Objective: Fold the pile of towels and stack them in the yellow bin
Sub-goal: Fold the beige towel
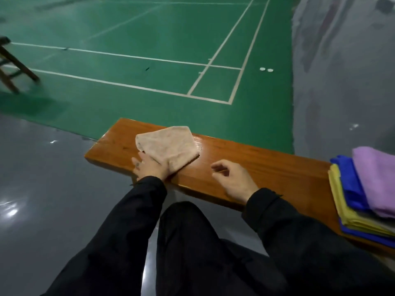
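A long, glossy reddish-brown wooden bench (245,165) is stretching across the view, standing where a grey floor is meeting a green sports court marked with white lines. At the bench's right end a pile of soft cloth towels (367,195) is waiting, purple on top, then blue and yellow layers beneath. A dark wooden stool (15,65) is standing at the far left on the court. The yellow bin is not showing anywhere in this view, so its position cannot be told.

Towards the left end of the bench a pale pink, fluffy folded towel (168,144) is lying flat, well apart from the pile. The left hand (149,165) is resting on the towel's near-left corner with its fingers spread and straight, pressing the cloth down against the wood. The right hand (233,178) is hovering just above the bench beside the towel, fingers loosely curled and holding nothing, not touching the cloth.

Judging from this, the step in hand is finishing the fold of the pink towel: it is already looking compact, though its edges are lying slightly askew. The next move probably calls for both hands gathering the folded towel without letting its layers slip open, then carrying it to the bin, wherever that is standing, before reaching right for the purple towel.
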{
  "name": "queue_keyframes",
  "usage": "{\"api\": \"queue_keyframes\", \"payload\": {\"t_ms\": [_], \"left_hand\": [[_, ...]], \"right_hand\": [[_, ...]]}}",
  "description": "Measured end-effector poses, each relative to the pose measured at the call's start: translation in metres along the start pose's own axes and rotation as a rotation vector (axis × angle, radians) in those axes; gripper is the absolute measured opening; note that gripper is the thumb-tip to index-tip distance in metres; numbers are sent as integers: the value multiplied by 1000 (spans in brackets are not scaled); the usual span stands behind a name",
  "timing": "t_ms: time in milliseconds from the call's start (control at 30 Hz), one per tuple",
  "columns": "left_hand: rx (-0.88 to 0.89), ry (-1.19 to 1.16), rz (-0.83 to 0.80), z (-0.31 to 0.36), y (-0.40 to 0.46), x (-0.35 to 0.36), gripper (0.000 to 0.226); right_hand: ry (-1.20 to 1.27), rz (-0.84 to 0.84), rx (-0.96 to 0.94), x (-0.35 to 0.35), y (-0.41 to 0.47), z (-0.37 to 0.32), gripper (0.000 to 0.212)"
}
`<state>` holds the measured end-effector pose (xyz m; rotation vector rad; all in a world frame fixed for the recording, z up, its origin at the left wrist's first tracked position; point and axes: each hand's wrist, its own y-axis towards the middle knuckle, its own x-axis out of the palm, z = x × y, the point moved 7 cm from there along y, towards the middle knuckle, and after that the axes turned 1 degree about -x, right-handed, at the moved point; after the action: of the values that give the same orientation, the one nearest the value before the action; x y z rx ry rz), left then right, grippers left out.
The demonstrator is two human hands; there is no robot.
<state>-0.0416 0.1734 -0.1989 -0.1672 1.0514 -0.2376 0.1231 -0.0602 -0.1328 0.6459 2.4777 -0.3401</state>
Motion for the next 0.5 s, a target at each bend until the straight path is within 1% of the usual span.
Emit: {"api": "queue_keyframes", "payload": {"t_ms": [33,67,100,133,167,200,233,267,333,400,433,500], "left_hand": [[-45,-68,41,-7,14,1,95],[-79,-112,75,-9,19,-2,90],[-114,-151,73,-9,22,-5,80],[-143,-240,29,-6,24,-3,69],[-143,-351,-59,2,21,1,60],[-100,-422,-132,12,16,7,56],[-23,-428,-183,23,10,9,54],[66,-414,-201,34,5,9,52],[208,-469,-269,53,-15,8,38],[236,-586,-429,64,-41,17,34],[211,-680,-544,69,-59,21,34],[151,-898,-805,79,-100,31,36]], "right_hand": [[-11,-8,21,-1,-2,8,23],[-19,-15,47,-3,-4,15,23],[-25,-21,71,-6,-6,22,22],[-30,-26,96,-9,-8,29,22],[-30,-29,117,-12,-10,36,21],[-19,-29,134,-15,-11,43,20],[-1,-23,149,-18,-12,47,19],[19,-19,161,-20,-13,51,18],[75,-6,194,-23,-12,62,16],[139,34,245,-25,-9,75,19],[184,59,274,-25,-9,80,26],[380,122,360,-27,-12,89,53]]}}
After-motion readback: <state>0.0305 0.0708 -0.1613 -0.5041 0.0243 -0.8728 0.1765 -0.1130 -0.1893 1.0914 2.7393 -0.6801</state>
